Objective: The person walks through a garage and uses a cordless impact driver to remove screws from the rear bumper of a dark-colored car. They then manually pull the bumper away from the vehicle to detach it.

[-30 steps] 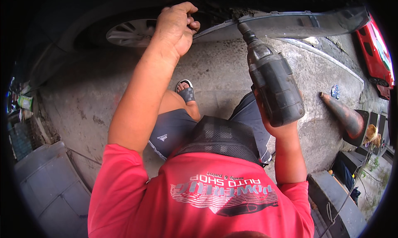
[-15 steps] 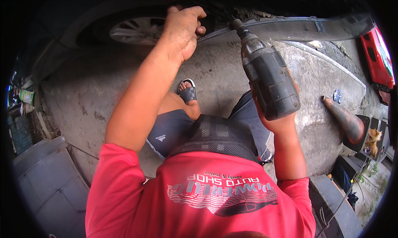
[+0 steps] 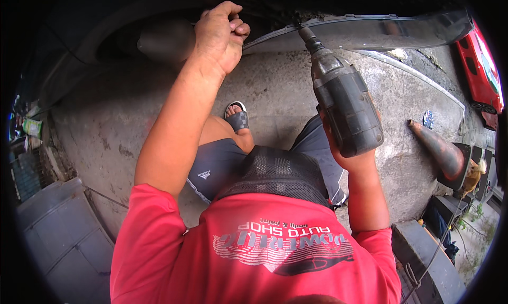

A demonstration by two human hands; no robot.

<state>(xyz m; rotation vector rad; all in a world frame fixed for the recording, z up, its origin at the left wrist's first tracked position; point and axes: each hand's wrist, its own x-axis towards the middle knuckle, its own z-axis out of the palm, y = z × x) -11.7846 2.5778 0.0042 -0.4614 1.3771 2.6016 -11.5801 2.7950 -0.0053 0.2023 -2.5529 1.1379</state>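
Note:
My right hand (image 3: 360, 161) grips a black impact wrench (image 3: 346, 105), its body hiding most of my fingers. The wrench tilts up and away, and the socket (image 3: 306, 34) on its nose is close to the grey lower panel (image 3: 365, 35) of a dark vehicle; I cannot tell whether it touches a fastener. Further left, my left hand (image 3: 218, 39) is raised beside the vehicle's dark underside, fingers curled in. Whatever those fingers pinch, if anything, is hidden. A blurred wheel (image 3: 166, 42) sits behind that hand in the shadowed arch.
Concrete ground (image 3: 132, 108) spreads beneath me, with my sandalled foot (image 3: 236, 116) on it. At right lie a worn traffic cone (image 3: 439, 150) on its side and a small tan furry animal (image 3: 473, 177). A red car (image 3: 479, 71) stands far right. Grey panels (image 3: 63, 235) fill the lower left.
My left hand has shifted left and slightly up, its fingers more curled. The impact wrench has dropped slightly and shifted a little right. The wheel now looks smeared.

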